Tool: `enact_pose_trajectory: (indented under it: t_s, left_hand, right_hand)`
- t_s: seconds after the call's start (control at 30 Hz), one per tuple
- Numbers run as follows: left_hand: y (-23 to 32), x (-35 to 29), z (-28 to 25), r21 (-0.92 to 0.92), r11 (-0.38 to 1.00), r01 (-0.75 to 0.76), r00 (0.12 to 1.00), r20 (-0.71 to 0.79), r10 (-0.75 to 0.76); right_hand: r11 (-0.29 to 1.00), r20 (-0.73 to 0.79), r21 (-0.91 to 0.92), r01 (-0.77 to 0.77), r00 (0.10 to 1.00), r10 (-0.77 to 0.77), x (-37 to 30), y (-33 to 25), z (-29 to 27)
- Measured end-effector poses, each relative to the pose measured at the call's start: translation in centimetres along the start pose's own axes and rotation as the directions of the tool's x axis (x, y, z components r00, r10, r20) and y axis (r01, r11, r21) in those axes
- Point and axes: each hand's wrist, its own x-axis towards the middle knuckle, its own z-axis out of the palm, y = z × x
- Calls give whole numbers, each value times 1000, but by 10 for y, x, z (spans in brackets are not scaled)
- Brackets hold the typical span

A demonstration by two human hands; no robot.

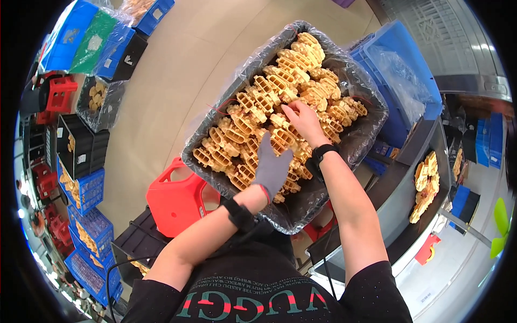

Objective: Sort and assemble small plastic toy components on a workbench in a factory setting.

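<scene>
A large bin (202, 172) lined with clear plastic stands in front of me. Many yellow molded parts (231, 129) with oval openings lie in it in tight slanting rows. My left hand (272, 168), in a grey glove, rests over the near middle of the pile. Its thumb and forefinger are spread, with nothing seen between them. Bare-fingered, my right hand (306, 125) reaches into the middle of the rows. Its fingers curl down among the parts, and what they grip, if anything, is hidden. A dark band circles each wrist.
A red plastic stool (175, 196) stands left of the bin. Blue crates (398, 75) crowd its far right side. On the right, more yellow parts (426, 185) lie on a dark-edged machine surface (396, 215). Several stacked crates (83, 188) line the left.
</scene>
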Motion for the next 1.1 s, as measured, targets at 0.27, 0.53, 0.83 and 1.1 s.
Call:
enact_pose_trajectory:
  t_s: [0.27, 0.53, 0.83, 1.1]
  left_hand:
    - [4, 21, 20, 741, 380, -554, 755, 255, 603]
    - [-5, 56, 9, 805, 151, -574, 707, 394, 587]
    - [-1, 54, 8, 805, 184, -564, 737, 390, 552]
    - [1, 52, 4, 840, 200, -504, 797, 363, 483]
  right_hand:
    - [977, -394, -117, 179, 895, -211, 16, 22, 21]
    - [963, -2, 252, -90, 996, 93, 19, 23, -11]
    - [845, -54, 535, 8, 998, 25, 13, 31, -6]
    - [983, -96, 181, 21, 995, -4, 10, 23, -4]
